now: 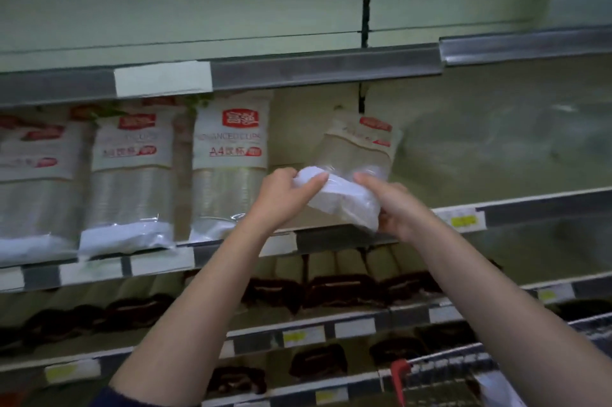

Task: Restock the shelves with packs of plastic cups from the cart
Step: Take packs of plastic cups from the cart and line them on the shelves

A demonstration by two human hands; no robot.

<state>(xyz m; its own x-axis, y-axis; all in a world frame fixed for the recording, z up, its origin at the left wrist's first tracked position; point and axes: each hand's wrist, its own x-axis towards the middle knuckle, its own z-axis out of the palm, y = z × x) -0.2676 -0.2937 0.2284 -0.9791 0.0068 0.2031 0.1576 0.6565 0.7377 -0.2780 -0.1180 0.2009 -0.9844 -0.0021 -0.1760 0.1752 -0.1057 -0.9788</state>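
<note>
bare forearms; a dark, perhaps navy sleeve (109,398) at the left elbow.

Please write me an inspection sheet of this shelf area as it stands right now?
Surface: grey metal shelf, bare to the right.
Job's things: three clear plastic cup packs stand upright at left; a fourth, tilted pack is held at the shelf edge.
Clutter: dark packs on lower shelves.
Hands: left hand and right hand grip the tilted pack's white bottom end.
Cables: nothing seen.
Surroundings: wire cart at lower right.
</note>
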